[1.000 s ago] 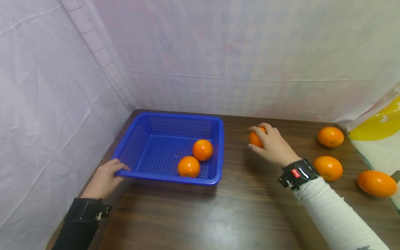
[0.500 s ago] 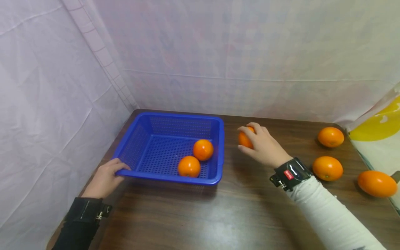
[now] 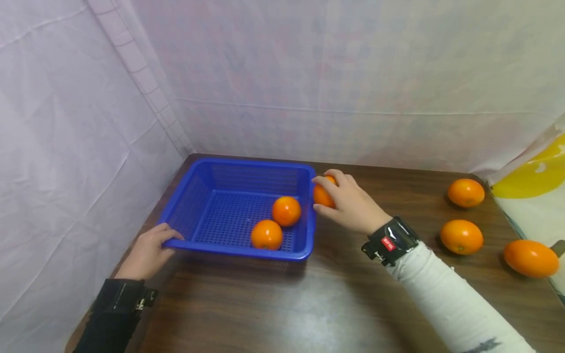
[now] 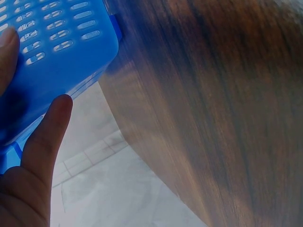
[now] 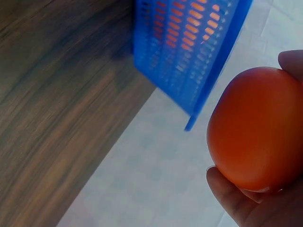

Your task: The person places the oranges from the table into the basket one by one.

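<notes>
A blue perforated plastic basket (image 3: 244, 251) stands at the back left of the table, two oranges (image 3: 286, 211) inside near its right front corner. My left hand (image 3: 147, 251) grips the basket's front left corner; in the left wrist view its thumb and a finger lie against the blue wall (image 4: 71, 71). Just beside the basket's right rim, my right hand (image 3: 350, 203) holds another orange (image 3: 324, 193). The right wrist view shows this held orange (image 5: 258, 130) between thumb and fingers, with the basket's slotted side (image 5: 184, 52) close by.
Three more oranges rest at the table's right side: one at the back (image 3: 466, 192), one in the middle (image 3: 461, 237), one by the right edge (image 3: 531, 258). White cloth (image 3: 353, 88) hangs behind and at left. A yellow shape (image 3: 534, 174) shows beyond the right edge.
My right hand has carried its orange leftward across the table, up to the basket's right rim. My left hand and the basket have stayed in place.
</notes>
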A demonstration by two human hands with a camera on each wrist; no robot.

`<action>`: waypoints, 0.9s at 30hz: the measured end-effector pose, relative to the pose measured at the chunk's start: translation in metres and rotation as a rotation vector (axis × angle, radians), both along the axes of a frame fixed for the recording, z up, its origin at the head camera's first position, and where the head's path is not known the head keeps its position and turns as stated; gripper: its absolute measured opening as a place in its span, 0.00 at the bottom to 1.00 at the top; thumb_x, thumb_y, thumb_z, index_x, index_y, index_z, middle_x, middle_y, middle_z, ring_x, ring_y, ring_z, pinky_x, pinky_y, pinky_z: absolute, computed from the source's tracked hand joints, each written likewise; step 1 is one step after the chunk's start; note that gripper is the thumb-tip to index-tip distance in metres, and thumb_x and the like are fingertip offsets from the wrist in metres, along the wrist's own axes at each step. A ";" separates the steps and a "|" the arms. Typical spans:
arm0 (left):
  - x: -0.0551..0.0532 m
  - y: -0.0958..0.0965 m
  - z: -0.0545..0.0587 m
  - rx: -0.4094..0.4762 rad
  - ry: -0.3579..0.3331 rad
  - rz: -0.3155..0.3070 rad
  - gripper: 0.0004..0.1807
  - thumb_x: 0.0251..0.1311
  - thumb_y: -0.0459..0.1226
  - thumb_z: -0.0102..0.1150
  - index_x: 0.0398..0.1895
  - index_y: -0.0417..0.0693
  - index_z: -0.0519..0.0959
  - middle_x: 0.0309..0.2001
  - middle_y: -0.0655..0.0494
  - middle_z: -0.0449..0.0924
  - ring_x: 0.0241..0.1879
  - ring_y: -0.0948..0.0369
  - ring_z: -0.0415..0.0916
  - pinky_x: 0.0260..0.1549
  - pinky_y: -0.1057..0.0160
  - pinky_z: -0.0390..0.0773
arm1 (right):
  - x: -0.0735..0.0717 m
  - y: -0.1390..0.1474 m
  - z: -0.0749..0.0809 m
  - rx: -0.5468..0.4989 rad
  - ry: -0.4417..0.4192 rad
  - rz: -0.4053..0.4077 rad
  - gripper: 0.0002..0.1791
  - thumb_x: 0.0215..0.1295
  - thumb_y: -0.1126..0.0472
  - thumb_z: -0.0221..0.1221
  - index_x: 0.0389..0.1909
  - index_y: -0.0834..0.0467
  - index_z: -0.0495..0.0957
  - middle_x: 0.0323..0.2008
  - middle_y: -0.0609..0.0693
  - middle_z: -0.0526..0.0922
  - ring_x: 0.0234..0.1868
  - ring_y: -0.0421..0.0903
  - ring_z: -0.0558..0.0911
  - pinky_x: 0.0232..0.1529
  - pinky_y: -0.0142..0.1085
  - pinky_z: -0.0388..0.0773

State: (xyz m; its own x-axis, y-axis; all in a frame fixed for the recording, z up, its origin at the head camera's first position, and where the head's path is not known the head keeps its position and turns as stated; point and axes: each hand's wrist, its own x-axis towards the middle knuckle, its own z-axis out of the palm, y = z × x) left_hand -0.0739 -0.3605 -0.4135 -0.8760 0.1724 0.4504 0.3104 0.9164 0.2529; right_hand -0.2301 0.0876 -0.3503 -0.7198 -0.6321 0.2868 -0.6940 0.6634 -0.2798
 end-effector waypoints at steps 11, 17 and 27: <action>0.002 0.000 -0.006 -0.004 0.046 -0.009 0.22 0.33 0.16 0.69 0.29 0.48 0.85 0.31 0.61 0.79 0.32 0.62 0.76 0.31 0.60 0.78 | 0.004 -0.026 0.007 0.020 -0.008 0.073 0.32 0.66 0.44 0.62 0.69 0.48 0.69 0.67 0.59 0.66 0.61 0.60 0.71 0.54 0.52 0.81; 0.002 -0.003 -0.005 -0.003 0.067 -0.013 0.21 0.31 0.17 0.68 0.28 0.49 0.84 0.30 0.60 0.78 0.29 0.59 0.76 0.30 0.59 0.77 | 0.006 -0.043 0.009 0.027 0.002 0.096 0.32 0.66 0.44 0.62 0.69 0.48 0.70 0.67 0.58 0.67 0.60 0.59 0.72 0.53 0.52 0.81; -0.002 0.000 -0.007 0.007 0.059 -0.007 0.21 0.30 0.16 0.68 0.27 0.49 0.84 0.30 0.60 0.77 0.29 0.61 0.75 0.30 0.59 0.77 | 0.009 -0.070 0.013 0.076 0.010 0.140 0.32 0.66 0.44 0.62 0.69 0.48 0.69 0.64 0.57 0.68 0.56 0.58 0.73 0.50 0.48 0.82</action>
